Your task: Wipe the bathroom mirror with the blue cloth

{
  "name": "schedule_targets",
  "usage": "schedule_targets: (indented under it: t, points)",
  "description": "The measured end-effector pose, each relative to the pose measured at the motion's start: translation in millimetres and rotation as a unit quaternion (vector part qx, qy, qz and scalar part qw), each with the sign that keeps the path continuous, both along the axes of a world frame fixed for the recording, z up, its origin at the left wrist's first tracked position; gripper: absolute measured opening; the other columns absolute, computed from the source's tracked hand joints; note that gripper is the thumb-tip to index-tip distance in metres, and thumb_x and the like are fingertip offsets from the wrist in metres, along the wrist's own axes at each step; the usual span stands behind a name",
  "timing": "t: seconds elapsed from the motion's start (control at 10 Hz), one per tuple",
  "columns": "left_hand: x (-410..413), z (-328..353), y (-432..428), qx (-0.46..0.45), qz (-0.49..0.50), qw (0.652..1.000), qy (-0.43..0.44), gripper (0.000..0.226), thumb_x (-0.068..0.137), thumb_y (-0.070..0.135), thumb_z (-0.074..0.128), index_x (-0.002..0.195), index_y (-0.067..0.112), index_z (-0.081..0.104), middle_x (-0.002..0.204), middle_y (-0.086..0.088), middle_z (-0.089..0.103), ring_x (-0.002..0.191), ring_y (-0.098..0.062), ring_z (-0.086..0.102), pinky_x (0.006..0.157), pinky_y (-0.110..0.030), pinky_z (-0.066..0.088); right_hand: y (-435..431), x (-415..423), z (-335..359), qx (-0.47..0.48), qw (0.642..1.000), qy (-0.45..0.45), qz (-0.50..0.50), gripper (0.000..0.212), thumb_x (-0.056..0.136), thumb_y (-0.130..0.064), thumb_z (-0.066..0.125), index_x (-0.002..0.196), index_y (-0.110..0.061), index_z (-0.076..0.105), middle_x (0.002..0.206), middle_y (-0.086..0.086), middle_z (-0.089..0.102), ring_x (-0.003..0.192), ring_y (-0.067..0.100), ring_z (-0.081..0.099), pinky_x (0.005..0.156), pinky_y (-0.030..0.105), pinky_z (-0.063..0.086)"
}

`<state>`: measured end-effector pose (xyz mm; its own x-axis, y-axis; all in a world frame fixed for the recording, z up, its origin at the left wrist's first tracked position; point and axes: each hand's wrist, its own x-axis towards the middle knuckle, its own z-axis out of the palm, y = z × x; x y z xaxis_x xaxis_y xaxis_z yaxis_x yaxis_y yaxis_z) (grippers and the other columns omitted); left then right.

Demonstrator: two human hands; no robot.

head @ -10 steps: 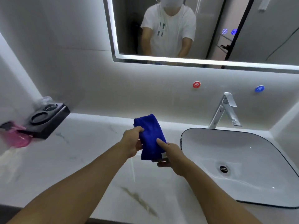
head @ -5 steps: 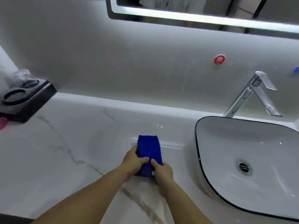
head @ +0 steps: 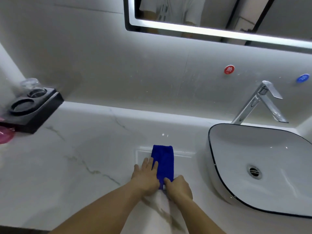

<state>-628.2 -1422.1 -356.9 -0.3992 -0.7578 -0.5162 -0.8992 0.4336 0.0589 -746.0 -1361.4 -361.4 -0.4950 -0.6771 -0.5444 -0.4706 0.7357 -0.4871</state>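
Red round sticker, on wall above tap: white character "热". Blue round sticker, same wall, further right: white character, too blurred to read.

The white marble countertop, veined in grey, carries everything. Just toward six o'clock from its middle, the blue cloth lies flat, folded into a narrow strip running twelve to six. At three o'clock sits a white basin with a thin black rim. A chrome faucet rises behind it at twelve. At nine o'clock stands a black holder with two round wells. A pink object lies just beside it, cut by the frame edge.
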Motion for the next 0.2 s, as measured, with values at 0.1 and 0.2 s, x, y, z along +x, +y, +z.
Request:
schedule_targets:
  t: [0.1, 0.2]
  points:
    - [6.7, 37.5, -9.1, 0.037, -0.02, 0.999, -0.025, 0.058, 0.096, 0.04, 0.043, 0.147, 0.013, 0.036, 0.154, -0.011, 0.028, 0.139, -0.028, 0.027, 0.11, -0.047, 0.03, 0.2, -1.9, 25.0, 0.016, 0.998, 0.026, 0.06, 0.009, 0.092, -0.024, 0.054, 0.085, -0.022, 0.049, 0.081, -0.007, 0.057, 0.069, 0.008, 0.056, 0.053, 0.021, 0.043]
    - [3.8, 84.9, -15.3, 0.031, 0.008, 0.998, 0.051, 0.027, 0.09, 0.033, 0.044, 0.095, 0.013, 0.06, 0.109, -0.006, 0.059, 0.091, -0.019, 0.051, 0.08, -0.034, 0.044, 0.1, -5.8, 64.3, -0.002, 0.996, 0.029, 0.089, 0.007, 0.089, -0.018, 0.051, 0.096, -0.017, 0.053, 0.083, -0.007, 0.055, 0.07, 0.008, 0.054, 0.055, 0.022, 0.043]
